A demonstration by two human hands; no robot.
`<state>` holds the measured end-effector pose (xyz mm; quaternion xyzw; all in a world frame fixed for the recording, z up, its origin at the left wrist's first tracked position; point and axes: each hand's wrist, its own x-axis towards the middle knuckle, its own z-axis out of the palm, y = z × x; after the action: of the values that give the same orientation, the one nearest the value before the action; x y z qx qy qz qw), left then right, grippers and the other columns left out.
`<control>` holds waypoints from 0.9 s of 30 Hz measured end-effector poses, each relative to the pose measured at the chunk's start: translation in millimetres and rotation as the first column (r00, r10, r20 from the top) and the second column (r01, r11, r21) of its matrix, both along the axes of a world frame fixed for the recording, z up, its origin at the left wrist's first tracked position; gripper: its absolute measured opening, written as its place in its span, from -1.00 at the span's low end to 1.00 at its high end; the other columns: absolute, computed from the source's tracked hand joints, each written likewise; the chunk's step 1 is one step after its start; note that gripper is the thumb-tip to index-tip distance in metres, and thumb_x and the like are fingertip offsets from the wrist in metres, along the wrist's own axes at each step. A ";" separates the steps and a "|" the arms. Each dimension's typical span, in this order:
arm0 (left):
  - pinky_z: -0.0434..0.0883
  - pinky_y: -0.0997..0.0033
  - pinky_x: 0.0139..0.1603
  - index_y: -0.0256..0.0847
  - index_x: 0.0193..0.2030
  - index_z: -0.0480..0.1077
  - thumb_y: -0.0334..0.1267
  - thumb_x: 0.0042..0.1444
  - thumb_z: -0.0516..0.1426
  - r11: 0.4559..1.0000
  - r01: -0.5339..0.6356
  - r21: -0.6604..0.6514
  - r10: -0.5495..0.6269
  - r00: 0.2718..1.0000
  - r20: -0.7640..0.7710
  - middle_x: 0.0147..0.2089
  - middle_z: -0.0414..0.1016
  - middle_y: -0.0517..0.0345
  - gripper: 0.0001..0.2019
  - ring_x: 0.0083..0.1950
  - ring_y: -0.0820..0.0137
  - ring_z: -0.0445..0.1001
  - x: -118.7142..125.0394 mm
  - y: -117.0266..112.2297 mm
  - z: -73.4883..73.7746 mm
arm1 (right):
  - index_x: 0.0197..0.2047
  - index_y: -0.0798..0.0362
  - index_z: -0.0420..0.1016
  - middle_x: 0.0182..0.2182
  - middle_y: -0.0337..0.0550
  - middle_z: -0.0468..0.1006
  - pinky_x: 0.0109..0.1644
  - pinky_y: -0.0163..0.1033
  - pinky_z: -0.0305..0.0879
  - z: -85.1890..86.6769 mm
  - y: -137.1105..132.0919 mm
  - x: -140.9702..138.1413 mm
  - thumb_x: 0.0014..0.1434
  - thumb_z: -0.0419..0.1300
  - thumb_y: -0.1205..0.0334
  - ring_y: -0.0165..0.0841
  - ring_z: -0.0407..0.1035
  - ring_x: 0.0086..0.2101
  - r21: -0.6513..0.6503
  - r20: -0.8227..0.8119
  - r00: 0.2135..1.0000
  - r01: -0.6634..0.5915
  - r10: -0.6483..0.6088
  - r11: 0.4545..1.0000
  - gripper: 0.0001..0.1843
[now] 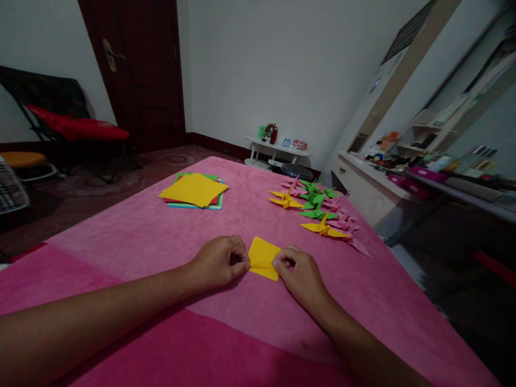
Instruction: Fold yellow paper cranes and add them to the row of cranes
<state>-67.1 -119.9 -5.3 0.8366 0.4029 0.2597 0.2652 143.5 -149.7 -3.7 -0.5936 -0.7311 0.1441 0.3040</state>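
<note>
A small yellow sheet of origami paper, with a crease running across it, lies low over the pink cloth between my two hands. My left hand pinches its left edge between thumb and curled fingers. On the opposite side, my right hand grips the right edge the same way. Folded paper cranes in yellow, green and pink stand to the right, the closest being a yellow crane. Farther off on the left is a stack of coloured paper squares, yellow on top.
The pink cloth covers the table. Behind it stands a small white shelf with a plant and small items. A cluttered white dresser is on the right. A chair with a red seat stands by the dark door.
</note>
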 end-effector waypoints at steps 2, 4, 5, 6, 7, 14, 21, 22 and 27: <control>0.20 0.53 -0.40 -0.24 -0.48 0.42 -0.32 -0.05 0.09 1.000 -0.015 0.001 0.015 1.000 -0.008 -0.41 0.39 0.16 -0.90 -0.41 0.48 0.32 0.1 -0.5 -0.3 | -0.52 0.06 0.37 -0.51 -0.26 0.39 -0.40 -0.36 0.07 0.4 -1.0 -1.8 0.02 0.08 0.36 -0.44 0.27 -0.46 0.029 0.064 0.998 0.014 -0.016 0.999 -0.87; 0.19 0.52 -0.41 -0.24 -0.47 0.41 -0.31 -0.05 0.09 1.000 -0.027 0.007 0.027 1.000 -0.014 -0.42 0.39 0.16 -0.90 -0.42 0.48 0.31 0.1 -0.6 -0.7 | -0.52 0.06 0.34 -0.51 -0.26 0.39 -0.40 -0.36 0.05 0.8 -1.5 -3.5 0.03 0.08 0.36 -0.44 0.26 -0.45 0.043 0.120 0.992 0.032 -0.037 0.999 -0.87; 0.18 0.52 -0.41 -0.24 -0.47 0.41 -0.31 -0.05 0.08 0.999 -0.032 0.011 0.032 0.999 -0.017 -0.42 0.39 0.17 -0.90 -0.42 0.48 0.30 0.1 -0.5 -0.9 | -0.52 0.06 0.33 -0.51 -0.26 0.39 -0.40 -0.36 0.04 1.0 -1.4 -4.3 0.04 0.08 0.34 -0.43 0.26 -0.45 0.045 0.142 0.989 0.041 -0.047 0.998 -0.87; 0.18 0.52 -0.42 -0.24 -0.47 0.41 -0.30 -0.05 0.08 0.999 -0.035 0.016 0.035 0.999 -0.021 -0.42 0.38 0.17 -0.90 -0.42 0.49 0.30 0.0 -0.5 -1.0 | -0.52 0.06 0.33 -0.51 -0.26 0.39 -0.40 -0.35 0.03 1.0 -1.3 -4.8 0.04 0.08 0.33 -0.43 0.26 -0.45 0.044 0.161 0.985 0.048 -0.055 0.998 -0.87; 0.17 0.52 -0.42 -0.24 -0.47 0.40 -0.30 -0.04 0.08 0.999 -0.039 0.021 0.039 0.999 -0.024 -0.42 0.38 0.17 -0.89 -0.42 0.49 0.30 0.1 -0.5 -0.8 | -0.52 0.05 0.32 -0.51 -0.27 0.39 -0.40 -0.35 0.02 1.1 -1.0 -5.2 0.05 0.08 0.31 -0.43 0.25 -0.45 0.043 0.177 0.982 0.055 -0.062 0.998 -0.87; 0.14 0.51 -0.44 -0.24 -0.52 0.36 -0.33 -0.06 0.06 0.999 -0.043 0.030 0.045 0.998 -0.053 -0.44 0.37 0.18 -0.90 -0.45 0.50 0.27 2.3 -3.4 3.1 | -0.53 0.06 0.28 -0.51 -0.26 0.38 -0.41 -0.35 -0.01 1.3 0.5 -6.0 0.07 0.09 0.27 -0.44 0.24 -0.46 0.036 0.229 0.970 0.081 -0.087 0.996 -0.84; 0.14 0.51 -0.44 -0.25 -0.54 0.32 -0.31 -0.07 0.06 0.991 -0.109 0.074 0.117 0.987 -0.107 -0.40 0.34 0.15 -0.89 -0.42 0.49 0.27 6.4 -3.5 6.8 | -0.52 0.06 0.30 -0.51 -0.25 0.39 -0.40 -0.35 -0.01 0.1 0.9 -7.7 0.08 0.08 0.26 -0.43 0.25 -0.46 0.047 0.251 0.963 0.091 -0.100 0.995 -0.84; 0.15 0.51 -0.43 -0.25 -0.54 0.31 -0.30 -0.07 0.06 0.991 -0.116 0.073 0.124 0.985 -0.117 -0.40 0.34 0.15 -0.89 -0.42 0.48 0.27 7.0 -3.3 7.3 | -0.52 0.06 0.30 -0.51 -0.25 0.39 -0.40 -0.35 -0.01 0.1 0.9 -7.8 0.08 0.08 0.26 -0.43 0.25 -0.45 0.051 0.257 0.961 0.092 -0.102 0.994 -0.84; 0.17 0.50 -0.40 -0.24 -0.54 0.28 -0.29 -0.06 0.05 0.985 -0.156 0.068 0.165 0.974 -0.153 -0.42 0.32 0.16 -0.89 -0.42 0.48 0.28 9.8 -4.4 8.4 | -0.52 0.06 0.30 -0.51 -0.25 0.39 -0.40 -0.35 0.00 0.6 0.9 -7.6 0.07 0.09 0.27 -0.43 0.25 -0.45 0.061 0.271 0.956 0.096 -0.109 0.993 -0.85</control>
<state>-57.4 -124.3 3.1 0.8262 0.4817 0.2243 0.1872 135.8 -148.8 -3.0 -0.6376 -0.7375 0.0271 0.2209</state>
